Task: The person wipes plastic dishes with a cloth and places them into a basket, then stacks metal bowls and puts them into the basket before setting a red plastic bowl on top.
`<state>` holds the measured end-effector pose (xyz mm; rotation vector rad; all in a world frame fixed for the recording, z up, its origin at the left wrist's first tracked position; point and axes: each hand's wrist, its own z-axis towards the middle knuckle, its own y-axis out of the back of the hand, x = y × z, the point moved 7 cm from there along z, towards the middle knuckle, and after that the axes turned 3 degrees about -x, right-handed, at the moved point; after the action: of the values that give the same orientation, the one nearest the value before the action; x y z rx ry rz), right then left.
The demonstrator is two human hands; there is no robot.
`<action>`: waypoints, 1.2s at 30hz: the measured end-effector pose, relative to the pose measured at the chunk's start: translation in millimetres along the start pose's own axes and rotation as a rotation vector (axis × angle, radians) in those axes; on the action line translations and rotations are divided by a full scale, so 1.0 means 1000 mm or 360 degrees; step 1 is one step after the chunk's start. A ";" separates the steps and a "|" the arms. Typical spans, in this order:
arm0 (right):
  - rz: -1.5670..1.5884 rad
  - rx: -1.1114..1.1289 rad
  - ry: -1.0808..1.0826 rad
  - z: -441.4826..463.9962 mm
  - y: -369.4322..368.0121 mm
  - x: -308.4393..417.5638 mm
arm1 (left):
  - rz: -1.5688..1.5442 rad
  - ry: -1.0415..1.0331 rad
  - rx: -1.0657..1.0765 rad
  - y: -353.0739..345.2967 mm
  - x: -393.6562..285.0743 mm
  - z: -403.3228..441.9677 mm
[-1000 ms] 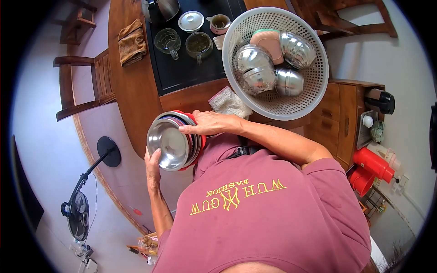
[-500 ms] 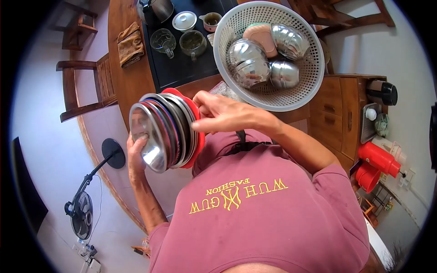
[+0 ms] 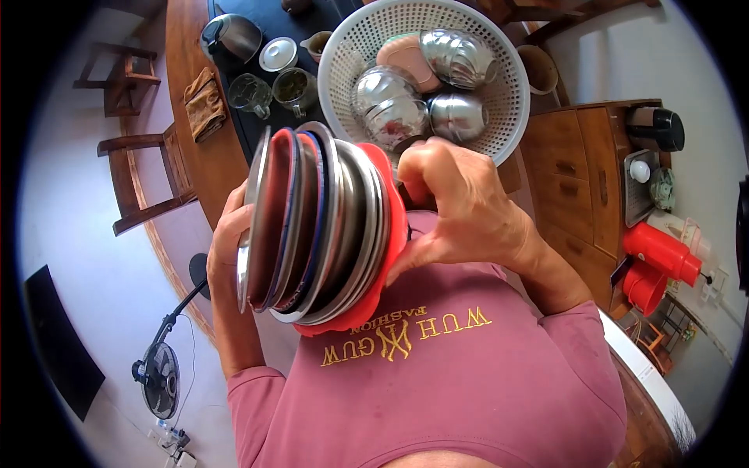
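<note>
In front of my chest is a tilted stack of metal bowls (image 3: pixel 331 226), several with blue or reddish rims. My left hand (image 3: pixel 232 234) grips it from the left, its fingers partly behind the outermost bowl. At the stack's right end sits a red dish (image 3: pixel 382 273) with a scalloped edge. Curled around that edge is my right hand (image 3: pixel 468 199), thumb low and bent fingers high; the fingertips are partly hidden. Just beyond my hands, a white perforated basket (image 3: pixel 511 129) holds several shiny steel bowls (image 3: pixel 456 58) and a pink container (image 3: pixel 407 62).
On the dark tray (image 3: pixel 273 19) stand a kettle (image 3: pixel 232 39), a lidded white cup (image 3: pixel 278 54) and two glass cups. A brown cloth (image 3: pixel 204 105) lies on the wooden table (image 3: pixel 178 47). A wooden cabinet (image 3: pixel 562 179) is on the right, a fan (image 3: pixel 161 378) on the left.
The stack has come closer to my body and right, turning to show more rims. My right hand has moved right and down along the red dish. The view has shifted slightly.
</note>
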<state>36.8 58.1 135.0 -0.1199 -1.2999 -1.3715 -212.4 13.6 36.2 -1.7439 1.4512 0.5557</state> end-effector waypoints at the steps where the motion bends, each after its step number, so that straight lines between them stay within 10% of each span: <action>1: 0.0032 -0.0170 0.0062 -0.002 0.005 -0.002 | 0.0044 0.0021 0.0024 -0.008 -0.004 0.007; 10: 0.0275 -0.0190 0.0533 -0.011 0.037 -0.009 | 0.0321 0.0680 0.0110 -0.093 -0.018 0.053; 20: 0.0709 -0.0288 -0.0136 -0.048 0.069 -0.114 | -0.0361 0.0869 0.0591 -0.136 0.039 0.122; 26: 0.1287 -0.0424 -0.0786 -0.055 0.048 -0.175 | -0.0137 0.0751 -0.0114 -0.088 0.072 0.145; 36: 0.1654 -0.0552 -0.1210 -0.059 0.009 -0.220 | -0.0188 0.0980 0.0030 -0.088 0.089 0.150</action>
<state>147.3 157.5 -38.4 -1.4518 -1.2478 -0.5992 -84.2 80.9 -94.3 -2.0731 1.7279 -0.0775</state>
